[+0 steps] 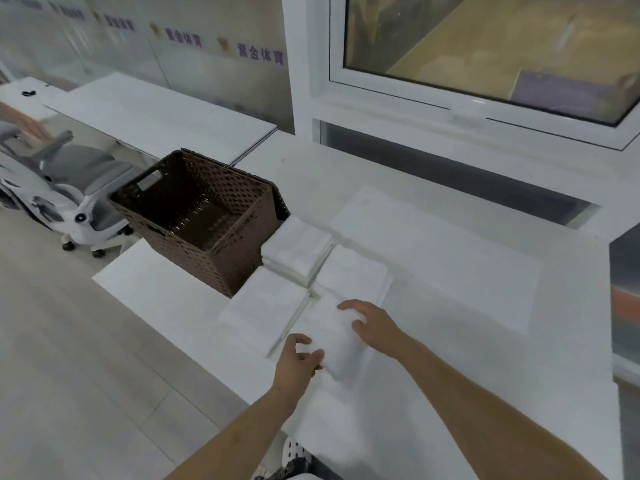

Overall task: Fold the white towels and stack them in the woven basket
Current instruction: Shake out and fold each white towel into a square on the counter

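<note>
While both bare hands close around it, a folded white towel point(332, 337) sits near the front of the white table point(450, 375), a thick, soft-edged bundle, blurred and with little texture showing. The left hand point(298, 362) pinches its near left corner between thumb and curled fingers, and the right hand point(372, 323) grips its far right edge, fingers curved over the top. Just beyond it lie three more folded stacks of white towels: one point(266, 306) to the left, one point(349, 271) straight behind, and one point(298, 247) farther back, touching the side of the woven basket point(214, 251). That basket is dark brown, rectangular, with cut-out handles, standing on the table's left part, and no towels show inside it. A flat white sheet point(443, 258) lies spread over the table to the right of the stacks. Behind the table runs a white-framed window point(485, 91), and a frosted glass partition point(138, 46) with purple lettering stands to the left. A grey and white office chair point(69, 188) sits on the pale wood-look floor point(69, 341) beside a second white desk point(156, 116).
</note>
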{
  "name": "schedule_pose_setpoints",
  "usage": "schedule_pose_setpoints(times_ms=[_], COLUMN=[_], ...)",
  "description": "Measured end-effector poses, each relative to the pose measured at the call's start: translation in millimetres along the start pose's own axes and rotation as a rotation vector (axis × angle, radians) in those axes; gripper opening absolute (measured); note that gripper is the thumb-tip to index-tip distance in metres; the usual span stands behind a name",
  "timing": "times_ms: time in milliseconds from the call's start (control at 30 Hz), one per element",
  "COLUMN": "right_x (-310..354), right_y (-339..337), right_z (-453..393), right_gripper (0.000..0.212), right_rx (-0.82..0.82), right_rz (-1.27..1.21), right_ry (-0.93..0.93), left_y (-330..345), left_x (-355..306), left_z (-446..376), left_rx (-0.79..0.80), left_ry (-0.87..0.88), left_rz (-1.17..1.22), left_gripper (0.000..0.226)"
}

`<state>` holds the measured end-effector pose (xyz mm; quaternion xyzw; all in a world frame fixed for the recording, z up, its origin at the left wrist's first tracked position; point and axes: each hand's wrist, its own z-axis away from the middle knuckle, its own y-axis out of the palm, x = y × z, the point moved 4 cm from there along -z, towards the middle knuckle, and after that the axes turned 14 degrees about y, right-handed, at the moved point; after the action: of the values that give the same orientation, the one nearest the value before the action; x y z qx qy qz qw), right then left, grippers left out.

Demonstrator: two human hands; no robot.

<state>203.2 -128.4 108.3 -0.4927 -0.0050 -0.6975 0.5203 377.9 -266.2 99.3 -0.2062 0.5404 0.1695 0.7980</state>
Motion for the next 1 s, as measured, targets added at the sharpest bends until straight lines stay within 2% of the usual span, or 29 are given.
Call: schedule_pose_setpoints(times_ms=[100, 200, 333, 400, 467, 600, 733, 833, 1000], right_x=[6, -2, -7, -10, -16, -28, -29, -32, -68], right_y=[4, 16, 25, 30, 40, 59, 53, 36, -3], right_z=[-22, -33, -21, -5, 10, 23, 26, 35, 62], right_gripper=[0.056, 0.053, 0.043, 0.048, 0.055, 0.062, 0.061, 0.068, 0.049], right_rx=[0.069, 0.041, -0.174, -0.232, -0.244, -0.238, -0.266, -0.372, -0.597], right_rz=[0.205, 0.395, 0.519, 0.534, 0.566, 0.598, 0.536, 0.498, 0.468], right_ry=[-0.003, 0.037, 0.033, 0.032, 0.045, 0.100, 0.121, 0.151, 0.264], left_y=[-1, -6, -13, -13, -11, -9, -1, 12, 66], left_x=[9, 10, 7, 4, 0, -8, -18, -24, -40], left_z=[-2, -6, -17, -23, -27, -39, -56, -72, -83], left_rx=[0.047, 0.162, 0.179, 0.172, 0.222, 0.325, 0.349, 0.325, 0.421], left_ry=[-0.036, 0.025, 0.337, 0.500, 0.582, 0.610, 0.647, 0.737, 0.877], left_rz=[-0.039, -0.334, -0.909, -1.076, -1.176, -1.314, -1.328, -1.278, -1.217], left_gripper=[0.023, 0.020, 0.026, 0.018, 0.017, 0.033, 0.027, 0.012, 0.028])
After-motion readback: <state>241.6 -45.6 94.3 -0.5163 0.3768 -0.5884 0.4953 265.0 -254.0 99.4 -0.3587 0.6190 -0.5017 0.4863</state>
